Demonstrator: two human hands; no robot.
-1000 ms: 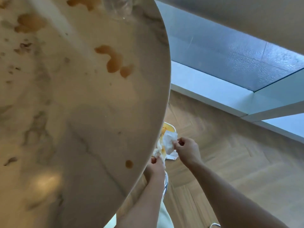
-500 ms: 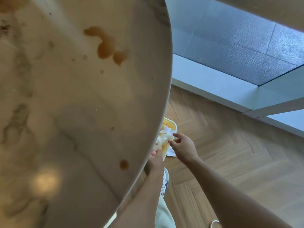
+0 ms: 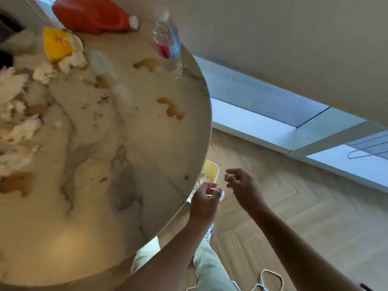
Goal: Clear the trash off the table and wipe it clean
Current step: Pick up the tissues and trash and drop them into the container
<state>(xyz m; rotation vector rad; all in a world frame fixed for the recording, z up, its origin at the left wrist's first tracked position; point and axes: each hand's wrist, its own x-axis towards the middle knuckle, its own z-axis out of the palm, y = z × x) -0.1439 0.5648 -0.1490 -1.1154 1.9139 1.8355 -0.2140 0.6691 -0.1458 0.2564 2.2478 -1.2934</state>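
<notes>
The round marble table fills most of my view, and it is far from clean: brown spills lie near its right edge and crumbs sit toward the middle. Along the left side is a heap of crumpled tissues, and at the far end a red bottle lies on its side next to a yellow wrapper, with a clear water bottle standing close to the rim. Down on the wooden floor, just past the table's edge, sits a yellow bin with some trash already in it. My left hand hovers over that bin with its fingers curled; something small and white peeks out beside it, but whether I am pinching that or it lies in the bin below I cannot tell. My right hand is just beside it, fingers loosely bent and holding nothing. I judge the clearing is only partly done and the wiping not begun. The risks ahead: the water bottle stands so near the edge that a careless sweep could knock it to the floor, dragging tissues through the spills would smear them wider, and scraps dropped beside the small bin would litter the floor
</notes>
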